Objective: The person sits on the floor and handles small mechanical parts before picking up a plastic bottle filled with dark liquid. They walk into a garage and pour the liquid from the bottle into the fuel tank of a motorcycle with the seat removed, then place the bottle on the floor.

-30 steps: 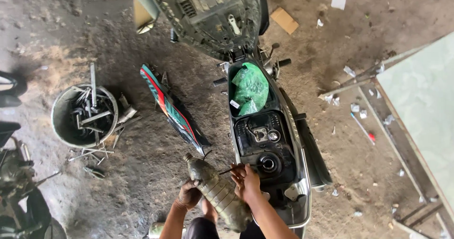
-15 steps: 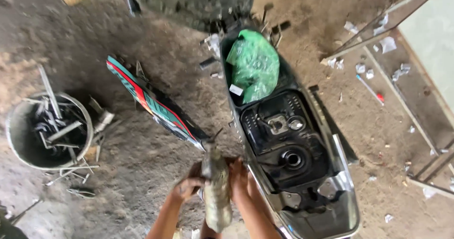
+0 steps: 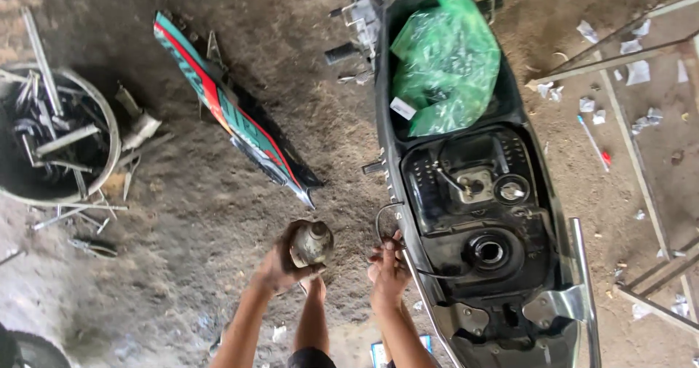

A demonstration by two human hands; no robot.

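**Grimy bottle held end-on beside the open scooter**

Packed dirt floor, grey and littered with scraps, fills the workshop scene. On it stands a scooter (image 3: 480, 215) with its seat raised, baring a green plastic bag (image 3: 445, 62) in the storage well and, behind that, the round filler opening (image 3: 489, 251) of the fuel tank. A loose red-and-teal body panel (image 3: 233, 120) lies to the left, and farther left sits a tyre (image 3: 109, 131) full of metal tools.

The left hand (image 3: 280, 266) is wrapped around a dirty plastic bottle (image 3: 312, 243), gripping it so its end points up at the camera, just left of the scooter's side. The right hand (image 3: 389, 266) pinches a thin black hose (image 3: 381, 219) that loops up beside the frame rail; the fingers are closed on it.

The step in hand looks like bringing bottle and hose together near the tank. Any next move would call for a steady grip and keeping the slack hose from springing free.

Compared with half a second ago, the bottle has swung from lying lengthwise between both hands to end-on in the left hand alone, and the right hand has shifted to the hose. The view has also moved closer to the scooter.
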